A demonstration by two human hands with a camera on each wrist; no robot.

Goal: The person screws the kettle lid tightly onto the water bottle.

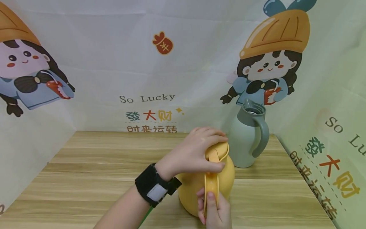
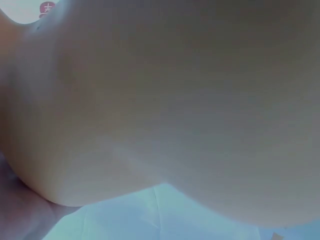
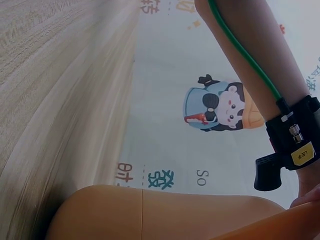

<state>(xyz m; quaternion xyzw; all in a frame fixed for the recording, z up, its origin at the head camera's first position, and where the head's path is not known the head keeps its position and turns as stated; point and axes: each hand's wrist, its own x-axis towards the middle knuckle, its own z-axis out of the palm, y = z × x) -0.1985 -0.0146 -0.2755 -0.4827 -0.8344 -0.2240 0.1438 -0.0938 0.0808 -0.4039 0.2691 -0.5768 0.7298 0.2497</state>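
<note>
A yellow thermos jug (image 1: 188, 194) stands on the table in front of me. My left hand (image 1: 198, 149) grips its lid (image 1: 219, 149) from the left, fingers over the far side and thumb across the near side by the top of the handle. Lower down, my right hand (image 1: 217, 210) holds the upright yellow handle (image 1: 211, 183), thumb along it and fingers wrapped behind. In the left wrist view the jug's blurred body (image 2: 165, 110) fills most of the picture. The right wrist view shows the jug's side (image 3: 105, 212) along the bottom.
A grey-green thermos jug (image 1: 243, 144) with a darker handle stands behind the yellow one, to the right. The wood-grain table (image 1: 114, 159) meets a printed cloth backdrop (image 1: 108, 63) at the back and sides. A black strap (image 1: 155, 184) with a camera circles my left wrist.
</note>
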